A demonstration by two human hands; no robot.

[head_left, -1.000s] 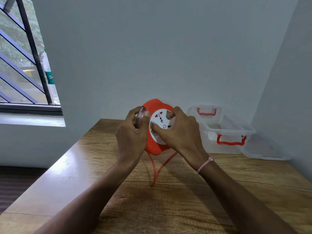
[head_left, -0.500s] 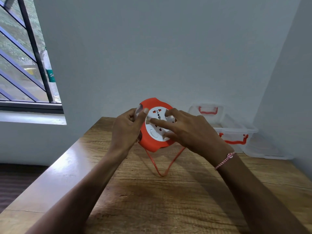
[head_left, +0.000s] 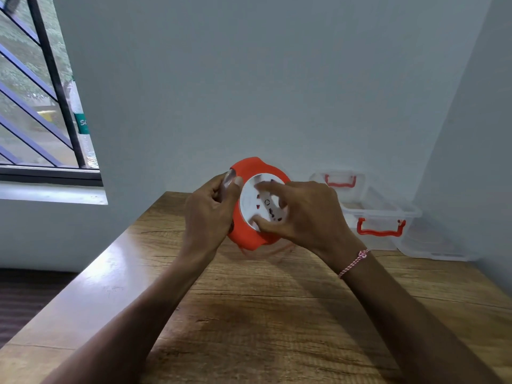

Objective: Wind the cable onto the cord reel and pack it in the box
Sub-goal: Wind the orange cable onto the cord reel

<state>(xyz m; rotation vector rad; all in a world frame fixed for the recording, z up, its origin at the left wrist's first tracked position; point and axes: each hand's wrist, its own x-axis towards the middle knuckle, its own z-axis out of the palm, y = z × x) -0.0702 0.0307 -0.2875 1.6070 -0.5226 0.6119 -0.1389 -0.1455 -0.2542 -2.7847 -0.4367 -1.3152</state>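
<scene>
Cord reel [head_left: 249, 173], one, orange, is held above the table's [head_left: 249, 314] far middle; left hand [head_left: 207, 214] clasps its rim; right hand [head_left: 307, 217] grips its white face with curled fingers; one blurred cable [head_left: 266, 252] loop dangles beneath; one clear box [head_left: 382, 214] sits at the far right corner.

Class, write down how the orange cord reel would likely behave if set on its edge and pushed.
The cord reel looks roughly round, so it would probably roll. The left hand and right hand hold it aloft, suggesting little weight.
</scene>
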